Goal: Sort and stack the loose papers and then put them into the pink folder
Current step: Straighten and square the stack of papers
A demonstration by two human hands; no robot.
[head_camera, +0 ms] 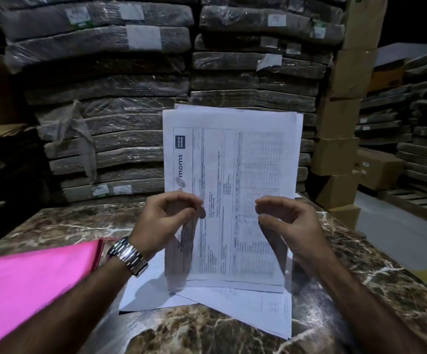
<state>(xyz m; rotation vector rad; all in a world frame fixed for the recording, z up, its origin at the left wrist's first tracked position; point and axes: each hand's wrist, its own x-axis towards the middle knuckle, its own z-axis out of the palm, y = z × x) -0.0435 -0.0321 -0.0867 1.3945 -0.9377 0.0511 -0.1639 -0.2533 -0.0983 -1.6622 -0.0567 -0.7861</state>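
Both hands hold a sheaf (233,180) of printed papers upright at the centre of the view, its lower edge standing on the loose sheets (253,305) that lie on the desk (360,267). The left hand (166,221) grips the sheaf at its left side, fingers (181,200) curled in front and pinched narrow on the paper. The right hand (291,226) sits at the sheaf's right side, fingers (271,204) curled narrow over the front with the thumb below them; whether they press the paper or only rest near it I cannot tell. The top page carries a printed form turned sideways, with the word "moms" along its left margin. Further sheets peek out behind it at the top edge.

The loose sheets lie at 6 o'clock from the sheaf, fanned unevenly, one reaching toward 5 o'clock. The folder (28,279), pink and closed, lies at 8 o'clock on the desk, partly under the left forearm. A metal watch (128,255) sits on the left wrist.

At 12 o'clock, behind the desk, stand stacks of plastic-wrapped bundles (120,103); cartons (340,149) rise at 2 o'clock.
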